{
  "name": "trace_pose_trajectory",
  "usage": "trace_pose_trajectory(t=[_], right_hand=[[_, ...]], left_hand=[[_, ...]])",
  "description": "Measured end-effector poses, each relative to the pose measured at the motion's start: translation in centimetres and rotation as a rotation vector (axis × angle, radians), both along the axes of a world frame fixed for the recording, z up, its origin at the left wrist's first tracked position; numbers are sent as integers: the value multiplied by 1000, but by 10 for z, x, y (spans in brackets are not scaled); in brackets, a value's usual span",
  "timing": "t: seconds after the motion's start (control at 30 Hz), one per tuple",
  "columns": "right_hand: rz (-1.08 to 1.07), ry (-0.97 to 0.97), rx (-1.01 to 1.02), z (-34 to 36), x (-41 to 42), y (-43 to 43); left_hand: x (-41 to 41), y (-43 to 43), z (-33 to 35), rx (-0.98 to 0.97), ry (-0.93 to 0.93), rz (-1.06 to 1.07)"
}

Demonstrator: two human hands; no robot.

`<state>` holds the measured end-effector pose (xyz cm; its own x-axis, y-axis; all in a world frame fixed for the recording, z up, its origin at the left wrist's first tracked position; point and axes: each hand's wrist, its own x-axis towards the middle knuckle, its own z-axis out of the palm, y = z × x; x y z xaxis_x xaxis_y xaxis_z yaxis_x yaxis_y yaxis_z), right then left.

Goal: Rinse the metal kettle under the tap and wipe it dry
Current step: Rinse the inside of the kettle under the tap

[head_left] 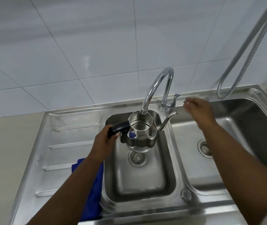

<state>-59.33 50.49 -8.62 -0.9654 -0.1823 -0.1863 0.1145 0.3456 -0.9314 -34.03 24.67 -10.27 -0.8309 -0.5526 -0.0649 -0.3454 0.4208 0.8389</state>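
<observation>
Fingers (109, 127) of our left hand (104, 140) wrap the black handle (119, 128), thumb on its near side. That forearm crosses the blue cloth (93, 192), a soft folded fabric on the ribbed drainboard (61, 143) beside the left basin (145, 179). We hold the metal kettle (140, 137) lidless, mouth up, above that basin and its perforated strainer (137, 157), directly under the tap's outlet. The body is polished steel, bulbous, with a slim curved pouring spout (170, 118) aimed right. Our right hand (197, 109) is released, fingers straight, gripping nothing, just beside the tap lever (175, 97); blur hides finer detail. No stream is visible. For a good rinse, we judge: open the lever gently, centre the mouth under the chrome gooseneck tap (155, 85), swirl, then tip out through the pouring spout. Wet steel is slippery, so we grip the handle firmly. Glossy white tiles (81, 46) stand behind.
</observation>
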Motion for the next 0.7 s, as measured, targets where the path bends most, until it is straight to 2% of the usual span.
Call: trace_pose_trajectory(t=[0.07, 0.13, 0.27, 0.37, 0.7], right_hand=[[53, 76, 178, 15, -22, -9], [196, 162, 367, 30, -29, -21], [321, 222, 504, 29, -25, -37], [296, 274, 510, 20, -20, -36], [271, 269, 442, 14, 2, -25]], left_hand=[[-4, 0, 1, -5, 3, 0], [-7, 1, 2, -8, -9, -5], [-11, 0, 2, -16, -11, -8], [-12, 0, 1, -15, -10, -9], [-15, 0, -2, 24, 14, 10]])
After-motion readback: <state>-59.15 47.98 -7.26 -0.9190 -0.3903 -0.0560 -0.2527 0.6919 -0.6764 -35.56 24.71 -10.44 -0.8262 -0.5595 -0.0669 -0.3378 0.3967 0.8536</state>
